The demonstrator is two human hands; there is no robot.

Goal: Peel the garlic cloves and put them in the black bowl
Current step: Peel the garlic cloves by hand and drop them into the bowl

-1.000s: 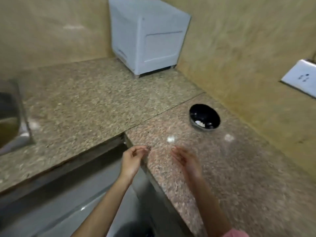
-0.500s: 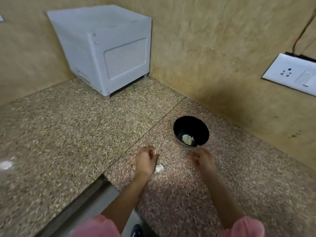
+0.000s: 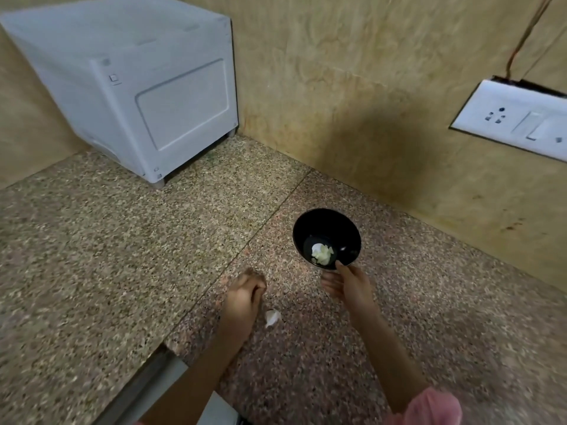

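The black bowl (image 3: 325,220) sits on the pink granite counter near the wall and looks tipped toward me. Peeled pale garlic cloves (image 3: 321,253) lie at its bottom. My right hand (image 3: 348,286) grips the bowl's near rim, thumb on top and fingers under it. My left hand (image 3: 244,297) rests on the counter to the left with its fingers curled in, and nothing shows inside it. A small white garlic piece (image 3: 271,317), clove or skin, lies on the counter just right of that hand.
A white box-shaped appliance (image 3: 147,96) stands in the back-left corner. A switch and socket plate (image 3: 518,121) is on the right wall. The counter's inner edge (image 3: 159,351) drops away at the lower left, below my left forearm.
The view has swung right and closer to the bowl. My right hand reached forward and took hold of the bowl's near rim. My left hand stays curled beside the white garlic piece.
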